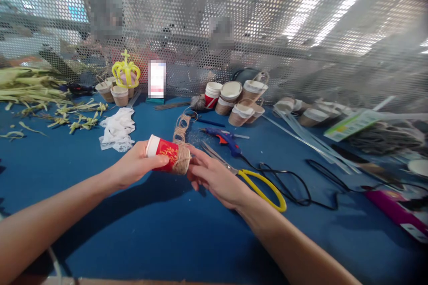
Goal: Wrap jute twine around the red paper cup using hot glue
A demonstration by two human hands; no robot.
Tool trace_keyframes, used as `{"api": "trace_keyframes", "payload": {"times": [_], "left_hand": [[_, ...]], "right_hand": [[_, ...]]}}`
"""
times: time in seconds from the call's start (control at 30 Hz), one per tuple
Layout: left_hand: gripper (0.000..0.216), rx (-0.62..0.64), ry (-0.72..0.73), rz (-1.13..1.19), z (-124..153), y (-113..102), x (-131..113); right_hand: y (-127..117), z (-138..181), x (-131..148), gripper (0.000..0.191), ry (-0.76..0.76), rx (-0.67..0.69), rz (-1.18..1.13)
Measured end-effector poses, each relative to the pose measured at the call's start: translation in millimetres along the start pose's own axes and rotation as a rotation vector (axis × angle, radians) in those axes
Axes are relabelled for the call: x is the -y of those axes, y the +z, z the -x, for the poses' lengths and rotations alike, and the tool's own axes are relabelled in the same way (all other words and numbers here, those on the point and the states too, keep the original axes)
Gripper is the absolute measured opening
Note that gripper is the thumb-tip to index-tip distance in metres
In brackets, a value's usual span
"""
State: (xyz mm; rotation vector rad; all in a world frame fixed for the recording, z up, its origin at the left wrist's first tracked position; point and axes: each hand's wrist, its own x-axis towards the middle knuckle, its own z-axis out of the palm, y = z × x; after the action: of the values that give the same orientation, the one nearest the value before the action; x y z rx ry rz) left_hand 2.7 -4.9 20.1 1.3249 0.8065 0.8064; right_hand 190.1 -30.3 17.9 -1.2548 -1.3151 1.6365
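Note:
My left hand (pixel 132 167) is closed round a paper cup (pixel 163 153), which lies on its side above the table. The cup has a white rim and a red wall with gold print. Brown twine (pixel 182 159) is wound in rows about its base end. At that end, the fingers of my right hand (pixel 214 178) are bent against the wound twine; their tips are partly hidden. A loose heap of twine (pixel 181 127) lies just behind the cup.
Scissors (pixel 262 189) with yellow handles and a blue glue gun (pixel 222 138) with a black cord lie right of the cup. Crumpled white tissue (pixel 117 128) is at the left. Twine-wrapped cups (pixel 239 113), a yellow crown (pixel 126 73) and a phone (pixel 157 79) stand before the perforated metal screen (pixel 187 22).

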Motion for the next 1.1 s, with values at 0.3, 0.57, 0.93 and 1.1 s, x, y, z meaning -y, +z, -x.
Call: {"api": "trace_keyframes", "payload": {"times": [0.3, 0.57, 0.93, 1.1], "left_hand": [[0.023, -0.013, -0.08, -0.052, -1, 2, 0], [0.017, 0.052, -0.201, -0.183, 0, 5, 5], [0.006, 0.181, -0.26, -0.148, 3, 10, 7], [0.007, 0.201, -0.283, -0.159, 5, 11, 4]], "right_hand": [[-8, -5, -6, 0.024, -0.181, -0.091, -0.387], [-5, -2, -6, 0.016, -0.31, -0.119, -0.321], [1, -3, -12, 0.012, -0.304, -0.209, -0.242], [3, -4, -12, 0.01, -0.293, -0.271, -0.206]]}}
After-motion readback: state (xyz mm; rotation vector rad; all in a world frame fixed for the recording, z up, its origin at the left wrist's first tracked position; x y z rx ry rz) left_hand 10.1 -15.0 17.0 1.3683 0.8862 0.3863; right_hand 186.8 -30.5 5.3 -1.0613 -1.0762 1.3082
